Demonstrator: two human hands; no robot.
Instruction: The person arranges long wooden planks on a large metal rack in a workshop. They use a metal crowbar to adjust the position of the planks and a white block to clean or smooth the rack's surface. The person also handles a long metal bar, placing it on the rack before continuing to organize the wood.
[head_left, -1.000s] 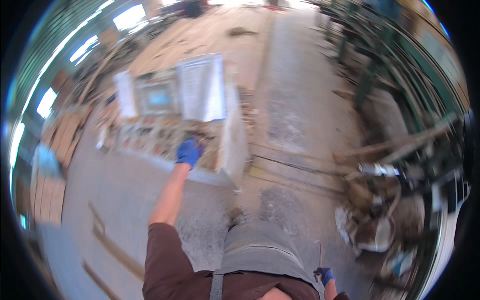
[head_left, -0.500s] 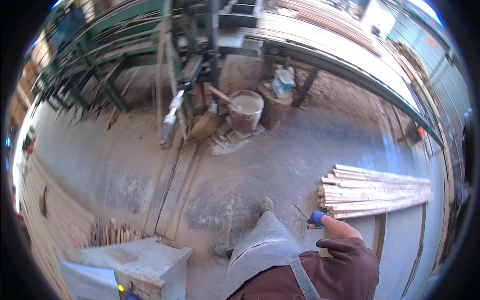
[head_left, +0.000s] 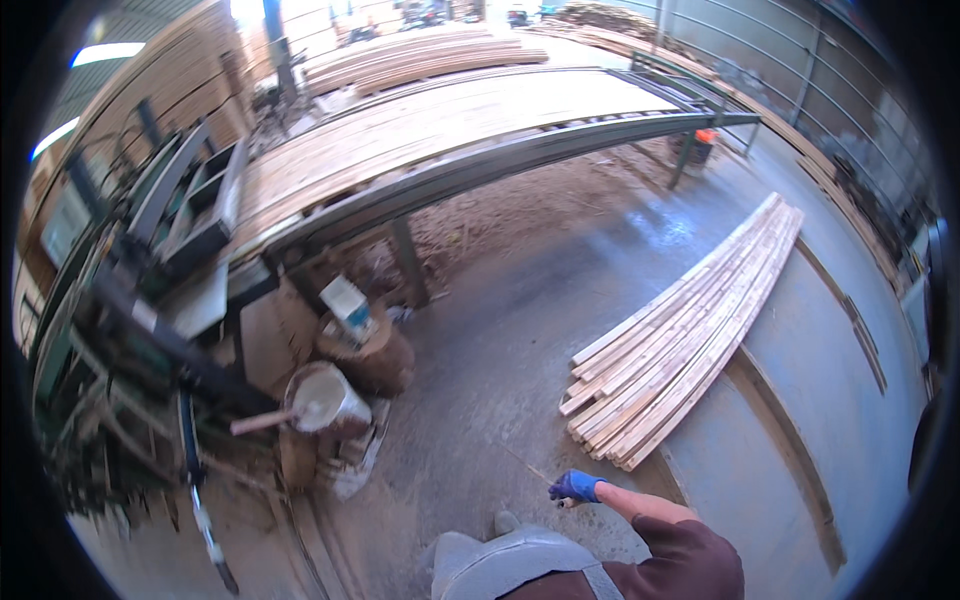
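In a blue glove, my right hand (head_left: pixel 575 487) is closed around the handle end of a thin rod (head_left: pixel 524 460). The rod slants up and left from my fist, out over the concrete floor. Just beyond the hand lies a stack of long pale wooden strips (head_left: pixel 690 340), its near ends fanned unevenly. Hand and stack are apart. My left hand does not show. A grey apron (head_left: pixel 530 562) covers my front.
A long metal-framed table (head_left: pixel 480 170) bearing boards (head_left: pixel 450 120) crosses ahead. To the left stand a bucket (head_left: pixel 350 412) with a stick handle in it, a wood stump (head_left: pixel 388 360) with a carton (head_left: pixel 345 298) on top, and dark machinery (head_left: pixel 150 320). Floor battens (head_left: pixel 785 440) lie right.
My view has swung to the right, so the strip stack and the long table now lie more directly ahead. The rod stays in my right hand, pointing up and left.
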